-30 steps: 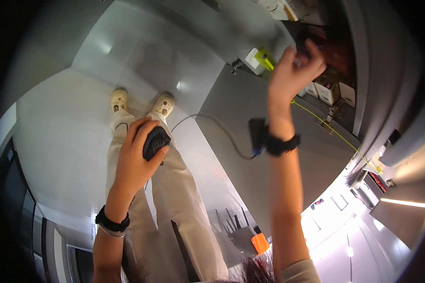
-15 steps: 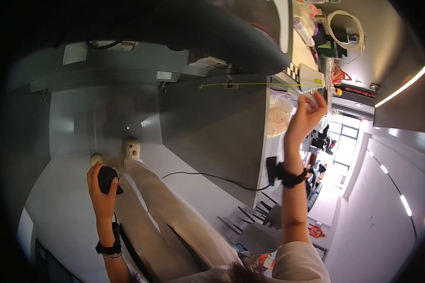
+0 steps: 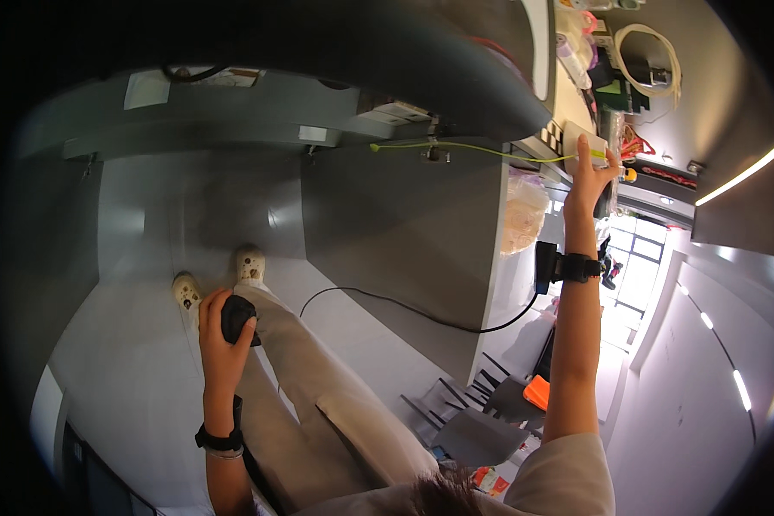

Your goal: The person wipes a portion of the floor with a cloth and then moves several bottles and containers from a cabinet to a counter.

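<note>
My left hand (image 3: 222, 322) is closed around a small dark lump-shaped object (image 3: 238, 320), held low in front of my legs; its kind does not show. Stretched out to the upper right, my right hand (image 3: 589, 176) has its thumb and fingers about a small white block (image 3: 576, 138) with a yellow-green patch. From near this block a thin yellow-green cord (image 3: 464, 147) runs leftward, slightly bowed, to a small knob at its far end. The fingers partly hide the block and the cord's right end.
A grey panel (image 3: 396, 232) stands between my legs and the counter side. Beside it is a clear plastic bag (image 3: 525, 215). A black cable (image 3: 387, 298) hangs from my right wrist device (image 3: 555, 267). Grey chairs (image 3: 482, 434) stand lower right; a coiled white hose (image 3: 649, 64) lies upper right.
My right hand has moved up onto the white block, where it was just below before. The cord, straight earlier, now bows. My left hand has shifted right with the dark object.
</note>
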The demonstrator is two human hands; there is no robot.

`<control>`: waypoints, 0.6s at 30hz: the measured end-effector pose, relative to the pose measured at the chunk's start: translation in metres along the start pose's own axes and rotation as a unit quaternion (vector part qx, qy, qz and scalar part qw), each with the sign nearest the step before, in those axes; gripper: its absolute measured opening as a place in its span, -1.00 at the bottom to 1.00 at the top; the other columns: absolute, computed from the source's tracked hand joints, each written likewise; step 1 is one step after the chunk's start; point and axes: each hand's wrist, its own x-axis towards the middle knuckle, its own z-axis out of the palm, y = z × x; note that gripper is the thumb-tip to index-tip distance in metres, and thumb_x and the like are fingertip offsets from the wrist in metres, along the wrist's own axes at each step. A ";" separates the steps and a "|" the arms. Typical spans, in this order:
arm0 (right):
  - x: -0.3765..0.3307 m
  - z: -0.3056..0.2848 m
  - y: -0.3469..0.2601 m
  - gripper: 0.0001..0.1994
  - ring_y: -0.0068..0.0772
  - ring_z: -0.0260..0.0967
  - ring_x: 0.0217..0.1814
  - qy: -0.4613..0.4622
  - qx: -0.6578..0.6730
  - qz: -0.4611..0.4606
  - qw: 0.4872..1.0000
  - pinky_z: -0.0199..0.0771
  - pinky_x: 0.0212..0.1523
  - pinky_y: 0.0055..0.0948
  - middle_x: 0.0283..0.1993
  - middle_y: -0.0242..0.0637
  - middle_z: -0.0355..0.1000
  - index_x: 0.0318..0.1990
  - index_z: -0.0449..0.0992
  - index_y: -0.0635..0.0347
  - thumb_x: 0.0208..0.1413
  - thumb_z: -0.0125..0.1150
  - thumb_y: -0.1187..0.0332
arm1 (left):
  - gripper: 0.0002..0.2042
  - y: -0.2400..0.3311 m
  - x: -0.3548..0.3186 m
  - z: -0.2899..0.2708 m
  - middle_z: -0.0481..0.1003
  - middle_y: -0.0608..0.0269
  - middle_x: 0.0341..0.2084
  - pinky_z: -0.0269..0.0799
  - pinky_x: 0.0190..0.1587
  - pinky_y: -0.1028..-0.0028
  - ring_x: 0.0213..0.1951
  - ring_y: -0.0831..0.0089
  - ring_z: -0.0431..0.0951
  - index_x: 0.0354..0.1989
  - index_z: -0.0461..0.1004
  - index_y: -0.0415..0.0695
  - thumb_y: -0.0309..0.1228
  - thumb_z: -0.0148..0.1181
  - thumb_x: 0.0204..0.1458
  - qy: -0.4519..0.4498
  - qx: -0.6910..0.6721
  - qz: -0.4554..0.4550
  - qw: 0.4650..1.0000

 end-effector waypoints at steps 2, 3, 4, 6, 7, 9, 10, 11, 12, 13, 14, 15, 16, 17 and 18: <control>-0.002 0.004 0.000 -0.19 -0.27 0.27 0.02 0.008 0.002 -0.012 1.000 0.31 0.01 -0.40 0.04 -0.01 0.19 0.14 -0.10 0.23 -0.11 0.40 0.25 | -0.56 -0.002 0.000 -0.001 0.26 0.10 0.02 0.25 0.10 0.30 0.04 0.13 0.33 0.04 0.29 -0.15 -0.47 0.20 -0.07 -0.003 -0.001 -0.009 1.000; -0.004 0.010 0.002 -0.23 -0.30 0.28 0.01 0.052 0.027 -0.004 0.998 0.31 0.01 -0.42 0.03 -0.04 0.22 0.14 -0.04 0.27 -0.10 0.39 0.26 | -0.56 -0.004 -0.001 -0.001 0.26 0.10 0.02 0.26 0.09 0.29 0.04 0.14 0.33 0.04 0.29 -0.15 -0.47 0.20 -0.07 0.001 -0.002 -0.009 1.000; -0.006 0.016 0.004 -0.26 -0.33 0.29 0.01 0.097 0.051 0.005 0.994 0.31 0.01 -0.44 0.03 -0.08 0.25 0.15 0.02 0.31 -0.09 0.38 0.28 | -0.56 -0.006 -0.001 -0.002 0.26 0.10 0.02 0.26 0.09 0.29 0.04 0.14 0.33 0.04 0.29 -0.15 -0.46 0.20 -0.07 0.004 -0.002 -0.009 1.000; 0.002 0.010 0.007 -0.35 -0.39 0.31 -0.01 -0.002 0.070 -0.001 0.998 0.30 0.01 -0.46 0.01 -0.15 0.30 0.11 0.15 0.35 -0.07 0.37 0.31 | -0.56 -0.009 0.000 -0.006 0.27 0.10 0.02 0.26 0.10 0.29 0.05 0.14 0.33 0.04 0.29 -0.15 -0.45 0.21 -0.07 0.015 -0.005 -0.011 1.000; 0.004 0.007 0.009 -0.40 -0.42 0.31 -0.01 -0.051 0.079 -0.003 0.996 0.30 0.01 -0.48 -0.01 -0.18 0.33 0.09 0.21 0.37 -0.07 0.36 0.32 | -0.56 -0.012 0.000 -0.008 0.27 0.11 0.01 0.25 0.10 0.29 0.05 0.14 0.32 0.04 0.29 -0.15 -0.45 0.21 -0.07 0.020 -0.007 -0.012 1.000; 0.003 0.009 0.005 -0.49 -0.46 0.32 -0.03 -0.058 0.070 0.002 0.996 0.29 0.01 -0.50 -0.02 -0.22 0.36 0.03 0.31 0.35 -0.06 0.35 0.34 | -0.55 -0.015 0.001 -0.012 0.27 0.11 0.01 0.25 0.10 0.30 0.05 0.14 0.32 0.05 0.29 -0.15 -0.44 0.22 -0.06 0.028 -0.003 -0.015 0.999; 0.002 0.011 0.003 -0.54 -0.48 0.33 -0.04 -0.060 0.066 0.004 0.996 0.29 0.01 -0.51 -0.03 -0.24 0.38 0.00 0.36 0.34 -0.05 0.34 0.35 | -0.55 -0.016 0.001 -0.013 0.28 0.11 0.01 0.24 0.11 0.30 0.06 0.14 0.32 0.05 0.29 -0.15 -0.43 0.22 -0.06 0.032 0.000 -0.017 0.999; 0.007 0.006 0.004 -0.46 -0.44 0.35 -0.07 -0.071 0.083 0.016 0.994 0.33 -0.01 -0.49 -0.01 -0.18 0.36 0.03 0.30 0.35 -0.13 0.39 0.39 | -0.55 -0.017 0.001 -0.015 0.28 0.11 0.01 0.23 0.11 0.30 0.06 0.14 0.32 0.05 0.29 -0.15 -0.43 0.21 -0.06 0.033 -0.002 -0.018 0.999; 0.009 0.005 0.006 -0.42 -0.42 0.35 -0.06 -0.052 0.089 0.023 0.994 0.34 -0.01 -0.48 -0.01 -0.17 0.35 0.03 0.28 0.34 -0.16 0.41 0.41 | -0.55 -0.018 0.001 -0.016 0.27 0.11 0.02 0.23 0.12 0.30 0.06 0.14 0.31 0.06 0.28 -0.15 -0.44 0.21 -0.06 0.035 -0.003 -0.018 0.999; 0.011 0.003 0.009 -0.39 -0.40 0.35 -0.06 -0.034 0.095 0.031 0.994 0.34 -0.01 -0.47 -0.01 -0.16 0.34 0.04 0.25 0.34 -0.19 0.43 0.42 | -0.55 -0.019 0.001 -0.017 0.27 0.11 0.02 0.22 0.12 0.29 0.07 0.14 0.31 0.06 0.28 -0.15 -0.44 0.20 -0.06 0.036 -0.004 -0.018 0.999; 0.012 0.004 0.008 -0.35 -0.38 0.35 -0.05 -0.014 0.102 0.037 0.994 0.34 -0.01 -0.46 -0.01 -0.15 0.34 0.05 0.23 0.33 -0.23 0.45 0.43 | -0.55 -0.019 0.001 -0.017 0.27 0.10 0.02 0.21 0.13 0.29 0.07 0.14 0.31 0.06 0.28 -0.15 -0.44 0.20 -0.06 0.037 -0.004 -0.018 0.999; 0.013 0.004 0.007 -0.34 -0.37 0.35 -0.05 -0.002 0.095 0.034 0.995 0.35 -0.02 -0.44 -0.03 -0.17 0.34 0.06 0.23 0.33 -0.24 0.45 0.43 | -0.54 -0.019 0.001 -0.018 0.27 0.10 0.02 0.21 0.13 0.29 0.07 0.14 0.31 0.07 0.28 -0.15 -0.44 0.20 -0.06 0.038 -0.004 -0.019 0.999; 0.012 0.005 0.007 -0.34 -0.36 0.35 -0.06 0.011 0.088 0.030 0.996 0.37 -0.03 -0.42 -0.05 -0.18 0.35 0.06 0.22 0.32 -0.24 0.45 0.44 | -0.54 -0.020 0.000 -0.018 0.27 0.10 0.03 0.21 0.14 0.29 0.08 0.14 0.31 0.07 0.27 -0.14 -0.45 0.19 -0.06 0.039 -0.005 -0.019 0.999; 0.011 0.006 0.005 -0.33 -0.35 0.35 -0.06 0.025 0.081 0.026 0.996 0.38 -0.05 -0.41 -0.07 -0.20 0.35 0.07 0.22 0.31 -0.25 0.44 0.44 | -0.54 -0.019 0.000 -0.019 0.27 0.10 0.03 0.20 0.14 0.29 0.08 0.14 0.30 0.07 0.28 -0.14 -0.45 0.19 -0.06 0.037 -0.007 -0.022 0.999; 0.011 0.007 0.003 -0.30 -0.34 0.35 -0.07 0.033 0.069 0.017 0.997 0.38 -0.05 -0.41 -0.07 -0.20 0.34 0.08 0.20 0.31 -0.28 0.45 0.45 | -0.54 -0.019 -0.001 -0.019 0.27 0.10 0.03 0.20 0.14 0.29 0.08 0.14 0.30 0.07 0.28 -0.14 -0.45 0.19 -0.06 0.034 -0.009 -0.025 0.999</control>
